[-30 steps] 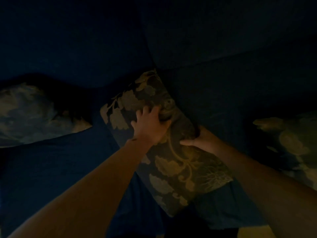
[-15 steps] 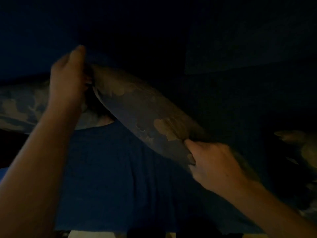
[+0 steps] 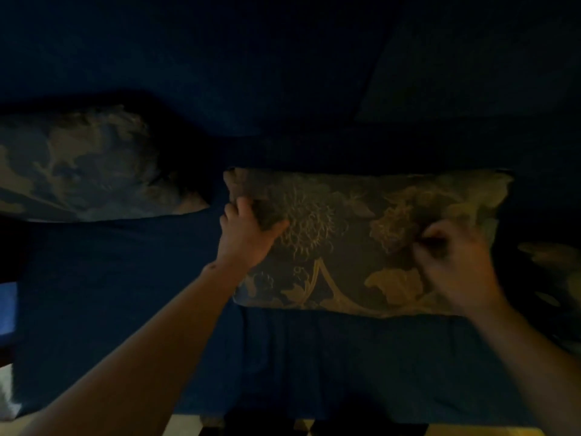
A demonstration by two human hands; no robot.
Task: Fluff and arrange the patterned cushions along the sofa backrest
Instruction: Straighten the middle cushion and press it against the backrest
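A dark cushion with a gold leaf-and-flower pattern (image 3: 345,234) lies lengthwise against the foot of the dark blue sofa backrest (image 3: 283,73). My left hand (image 3: 248,234) grips its left end, fingers curled over the edge. My right hand (image 3: 452,262) is blurred and pinches the fabric near its right end. A second patterned cushion (image 3: 78,165) leans at the far left. Part of a third cushion (image 3: 553,272) shows at the right edge.
The blue sofa seat (image 3: 125,294) stretches below the cushions, with its front edge near the bottom of the view. A pale floor (image 3: 188,427) shows under it. The room is very dim.
The middle cushion was lifted off the seat by its two ends, turned, and now lies level against the backrest. Both hands moved with it and still hold it.
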